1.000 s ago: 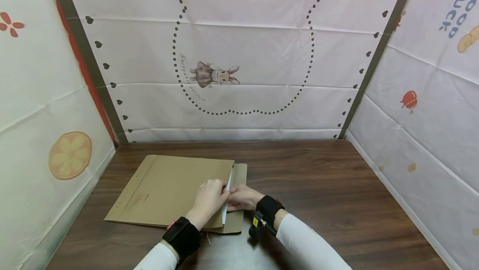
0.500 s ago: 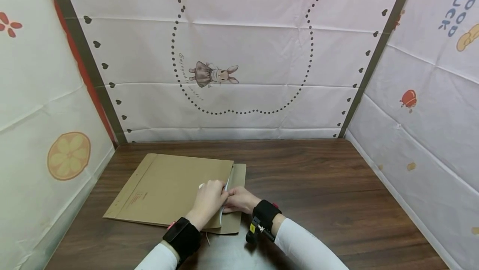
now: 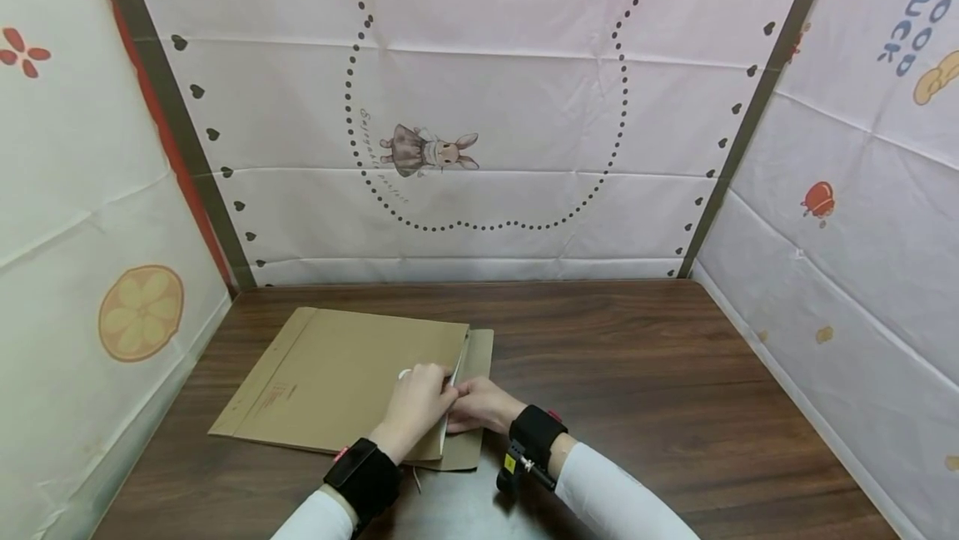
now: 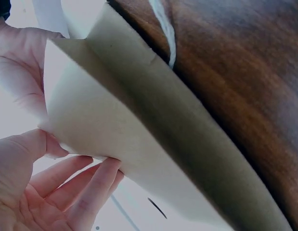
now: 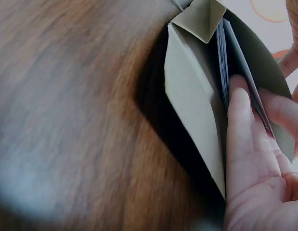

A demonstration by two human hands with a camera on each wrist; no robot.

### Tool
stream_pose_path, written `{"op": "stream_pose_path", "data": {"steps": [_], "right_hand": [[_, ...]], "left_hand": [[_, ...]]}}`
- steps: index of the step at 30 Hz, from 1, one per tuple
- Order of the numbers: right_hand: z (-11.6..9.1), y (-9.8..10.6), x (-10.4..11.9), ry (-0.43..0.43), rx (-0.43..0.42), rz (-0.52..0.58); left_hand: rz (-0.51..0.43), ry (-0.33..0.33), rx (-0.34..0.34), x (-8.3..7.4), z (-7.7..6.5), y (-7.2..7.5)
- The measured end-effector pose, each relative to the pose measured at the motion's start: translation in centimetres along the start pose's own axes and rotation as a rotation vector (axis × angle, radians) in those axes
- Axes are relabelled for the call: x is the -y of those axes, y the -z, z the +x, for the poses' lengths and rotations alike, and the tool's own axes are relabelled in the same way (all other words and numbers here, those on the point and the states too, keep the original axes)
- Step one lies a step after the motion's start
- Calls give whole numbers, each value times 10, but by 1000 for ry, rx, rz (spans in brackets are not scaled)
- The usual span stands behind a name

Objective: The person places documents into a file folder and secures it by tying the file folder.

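Observation:
A brown cardboard document folder (image 3: 352, 374) lies on the table, its upper cover raised a little along the right edge. My left hand (image 3: 415, 407) grips that edge, thumb and fingers bent at the cover. My right hand (image 3: 483, 405) reaches into the opening from the right. Inside, the right wrist view shows a stack of paper sheets (image 5: 222, 57); the fingers go in beside it, and the thumb lies on the far side of some sheets, pinching them. A folded flap (image 5: 201, 21) stands at the folder's corner.
The folder's lower cover (image 3: 479, 357) sticks out to the right on the dark wood table (image 3: 637, 374). A pale string (image 4: 164, 29) lies by the folder's near edge. Printed white cloth walls (image 3: 494, 107) enclose the table at the back and sides.
My right hand has shifted slightly left, deeper into the folder's opening. Less of the white paper shows at the edge. My left hand stays nearly where it was.

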State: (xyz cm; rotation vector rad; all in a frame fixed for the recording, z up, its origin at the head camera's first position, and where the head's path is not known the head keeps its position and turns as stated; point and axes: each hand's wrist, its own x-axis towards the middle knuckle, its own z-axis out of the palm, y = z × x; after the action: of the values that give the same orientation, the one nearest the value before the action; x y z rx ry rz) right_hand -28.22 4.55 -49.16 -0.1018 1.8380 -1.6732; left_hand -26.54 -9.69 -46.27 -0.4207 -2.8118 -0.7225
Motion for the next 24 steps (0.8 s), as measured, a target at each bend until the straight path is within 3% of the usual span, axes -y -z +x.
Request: {"op": "stream_pose_path", "data": {"steps": [12, 24], "right_hand": [[-15, 14, 4, -43, 78, -43], [-27, 35, 7, -16, 70, -87]], "left_hand": [[8, 2, 10, 0, -4, -4], [20, -24, 51, 7, -6, -11]]}}
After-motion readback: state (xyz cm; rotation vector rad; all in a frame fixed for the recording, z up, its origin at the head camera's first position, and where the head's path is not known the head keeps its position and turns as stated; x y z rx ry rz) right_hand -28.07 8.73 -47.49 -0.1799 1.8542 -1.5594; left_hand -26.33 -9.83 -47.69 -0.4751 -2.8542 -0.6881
